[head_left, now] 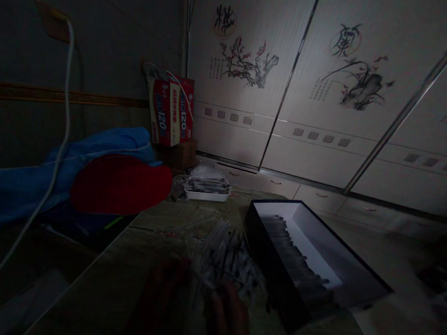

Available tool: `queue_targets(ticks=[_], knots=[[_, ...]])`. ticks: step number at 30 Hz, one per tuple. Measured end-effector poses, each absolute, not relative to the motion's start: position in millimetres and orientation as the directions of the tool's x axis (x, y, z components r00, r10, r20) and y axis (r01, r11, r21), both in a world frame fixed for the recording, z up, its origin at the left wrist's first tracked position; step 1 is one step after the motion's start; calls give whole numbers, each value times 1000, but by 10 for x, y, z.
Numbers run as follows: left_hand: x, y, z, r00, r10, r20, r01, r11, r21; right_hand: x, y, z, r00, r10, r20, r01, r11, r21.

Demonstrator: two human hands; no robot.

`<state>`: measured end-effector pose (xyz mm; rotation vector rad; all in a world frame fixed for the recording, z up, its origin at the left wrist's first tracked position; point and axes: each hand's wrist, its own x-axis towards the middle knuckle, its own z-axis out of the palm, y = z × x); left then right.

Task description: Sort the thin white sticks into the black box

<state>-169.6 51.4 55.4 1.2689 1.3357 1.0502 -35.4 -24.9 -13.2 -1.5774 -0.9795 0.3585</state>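
Note:
The picture is dark and the hands are blurred. My right hand (pixel 230 312) is at the near edge of a loose pile of thin pen-like sticks (pixel 230 258), some clear and some dark. Its fingers are closed on a thin pale tube (pixel 204 279) that slants up to the left. My left hand (pixel 166 284) is beside the pile, near the tube's other end; its fingers are too dark to make out. To the right of the pile stands an open black box (pixel 318 247) with a white inside, where a row of similar sticks (pixel 288 250) lies side by side.
A white tray (pixel 208 194) of thin sticks stands at the table's (pixel 123 263) far side. Red and blue cloths (pixel 121 185) lie left, behind a hanging white cable (pixel 67 98). A red printed carton (pixel 171 112) and sliding cabinet doors (pixel 241 138) are behind.

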Motion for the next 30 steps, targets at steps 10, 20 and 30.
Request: queue_targets(ticks=[10,20,30], knots=[[-1803,571,540,-48,996,-77,110,82,991,-116,-195,-2,465,853,237,373,54,-926],[-1728,505,764,-83,991,-108,72,114,991,-63,-165,193,510,853,110,80,81,-994],[-1683,471,652,-15,996,-86,127,87,988,-213,-247,48,390,873,294,380,138,-915]])
